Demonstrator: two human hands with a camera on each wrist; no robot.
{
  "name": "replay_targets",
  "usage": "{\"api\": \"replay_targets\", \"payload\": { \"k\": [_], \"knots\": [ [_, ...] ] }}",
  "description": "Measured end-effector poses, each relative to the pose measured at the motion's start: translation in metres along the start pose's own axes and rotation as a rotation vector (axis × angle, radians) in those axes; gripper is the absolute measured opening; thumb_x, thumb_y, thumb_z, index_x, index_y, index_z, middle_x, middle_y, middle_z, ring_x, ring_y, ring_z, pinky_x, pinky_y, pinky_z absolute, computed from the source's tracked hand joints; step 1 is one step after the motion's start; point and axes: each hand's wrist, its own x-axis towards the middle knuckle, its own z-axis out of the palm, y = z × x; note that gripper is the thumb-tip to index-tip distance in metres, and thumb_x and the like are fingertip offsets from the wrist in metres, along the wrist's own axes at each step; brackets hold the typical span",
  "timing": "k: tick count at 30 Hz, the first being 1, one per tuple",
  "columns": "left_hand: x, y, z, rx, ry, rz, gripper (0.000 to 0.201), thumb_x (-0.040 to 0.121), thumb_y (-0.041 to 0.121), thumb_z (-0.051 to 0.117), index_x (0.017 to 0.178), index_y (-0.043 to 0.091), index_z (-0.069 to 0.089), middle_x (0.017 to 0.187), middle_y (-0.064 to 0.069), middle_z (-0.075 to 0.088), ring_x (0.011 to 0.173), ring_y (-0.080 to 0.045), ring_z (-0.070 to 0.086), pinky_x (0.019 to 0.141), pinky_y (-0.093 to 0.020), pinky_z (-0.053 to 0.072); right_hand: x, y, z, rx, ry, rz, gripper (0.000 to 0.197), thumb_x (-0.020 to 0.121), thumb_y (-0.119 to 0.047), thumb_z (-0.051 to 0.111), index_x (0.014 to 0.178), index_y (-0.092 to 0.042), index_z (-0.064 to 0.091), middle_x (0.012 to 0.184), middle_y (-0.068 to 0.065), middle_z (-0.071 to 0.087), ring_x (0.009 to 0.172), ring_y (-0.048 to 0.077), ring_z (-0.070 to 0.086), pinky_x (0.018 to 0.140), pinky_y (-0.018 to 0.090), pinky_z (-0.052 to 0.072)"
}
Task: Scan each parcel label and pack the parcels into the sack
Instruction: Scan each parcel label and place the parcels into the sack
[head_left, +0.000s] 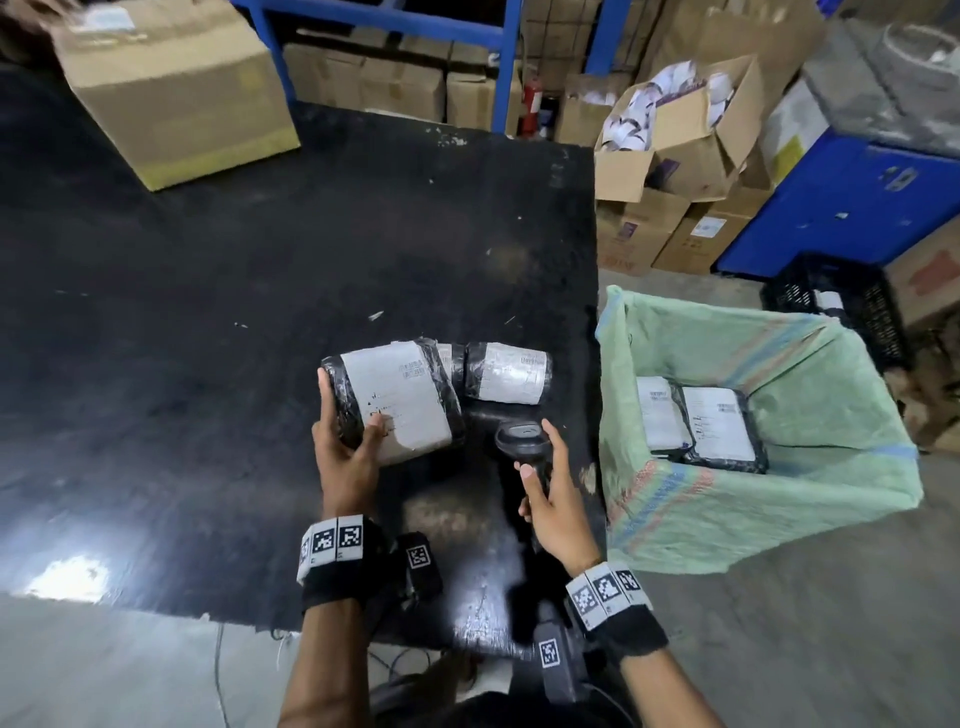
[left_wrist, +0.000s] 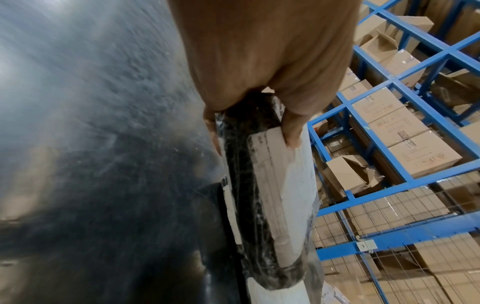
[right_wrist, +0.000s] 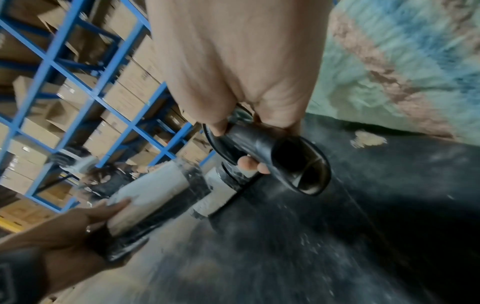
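parcel (head_left: 395, 400) held beside scanner (head_left: 522, 439)

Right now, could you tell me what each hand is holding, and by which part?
Left hand grips the black-wrapped parcel by its near left end. Right hand holds the barcode scanner by its handle.

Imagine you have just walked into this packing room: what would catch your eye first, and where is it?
Probably the black-wrapped parcel with its big white label, gripped by the left hand over the near part of the black table. Beside it, the right hand holds a black scanner. To the right of the table stands the open green sack, with two labelled parcels already inside.
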Motion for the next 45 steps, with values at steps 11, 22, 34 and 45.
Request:
{"api": "replay_targets", "payload": {
  "k": [11,22,34,45],
  "knots": [
    [-0.023,-0.005,-0.020,-0.013,0.021,-0.017,0.091,0.094,-0.006,0.069,0.166,0.021,0.020,0.132,0.032,0.066,0.120,0.005,0.062,0.108,-0.024,0.049,0.018,0.036,0.048,-0.050,-0.054,0.165,0.059,0.105,-0.032,0.042,0.156,-0.036,0.011,0.134,0.007,0.059,0.081,0.028,0.072,0.074,0.038,0.059],
    [-0.038,0.007,-0.009,0.001,-0.006,-0.055,0.090,0.093,-0.002,0.069,0.166,0.021,0.021,0.136,0.031,0.064,0.126,0.001,0.061,0.115,-0.034,0.046,0.025,0.025,0.024,-0.337,0.012,0.114,0.063,0.101,-0.046,0.042,0.157,-0.038,0.015,0.142,0.013,0.047,0.130,0.031,0.037,0.115,0.053,0.024],
    [-0.062,0.045,0.067,-0.204,-0.221,-0.212,0.088,0.094,-0.011,0.064,0.159,0.036,0.029,0.160,0.001,0.050,0.148,-0.023,0.048,0.121,-0.051,0.039,0.038,-0.039,-0.036,0.025,-0.114,-0.148,0.064,0.100,-0.040,0.054,0.156,-0.038,0.023,0.147,-0.038,0.029,0.132,-0.026,0.027,0.106,0.004,0.026],
    [-0.094,0.072,0.197,-0.194,-0.444,-0.220,0.084,0.100,-0.005,0.061,0.163,0.035,0.024,0.161,0.010,0.047,0.150,-0.016,0.045,0.123,-0.044,0.039,0.039,-0.021,-0.154,-0.120,0.077,-0.146,0.063,0.101,-0.051,0.041,0.154,-0.051,0.007,0.160,-0.030,0.020,0.142,0.014,0.038,0.117,0.043,0.034]
  ]
}}
